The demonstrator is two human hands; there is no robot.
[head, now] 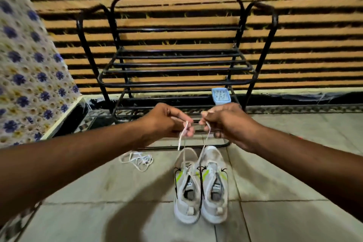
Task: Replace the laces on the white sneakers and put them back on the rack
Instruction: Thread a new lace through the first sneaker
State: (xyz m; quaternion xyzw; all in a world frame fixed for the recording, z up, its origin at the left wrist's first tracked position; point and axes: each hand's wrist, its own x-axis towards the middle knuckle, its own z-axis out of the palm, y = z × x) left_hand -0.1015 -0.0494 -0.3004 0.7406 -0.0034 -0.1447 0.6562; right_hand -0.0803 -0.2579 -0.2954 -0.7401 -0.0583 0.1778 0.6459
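White sneakers (213, 160) stand as a pair on the tiled floor (275, 173), at 6 o'clock from both hands. The left hand (167, 122) is closed, pinching one end of a white lace (181, 138) between thumb and fingertips. The right hand (225, 124) is closed likewise on the other end. The two hands are level and near each other, raised above the toe caps. From each pinch a strand drops toward 6 o'clock and converges on the front eyelets where the two shoes meet. The strands appear to enter the left sneaker (185, 210), but motion blur prevents confirmation. The right sneaker (214, 212) touches it side by side. Long axis of each shoe: heel at 6 o'clock, toe at 12 o'clock, in line with the forearms. Neither hand is clearly nearer; each is offset to its own side of the pair. Judgement: the step in hand is evening the two lace ends before threading the next eyelets, so the coming move is down and toward 6 o'clock. A loose lace (137, 160) lies in a heap at 9 o'clock from the toes. The black metal shoe rack (176, 84) stands at 12 o'clock, directly beyond the hands, with a light-blue object (220, 96) on a lower tier; what it is cannot be told.
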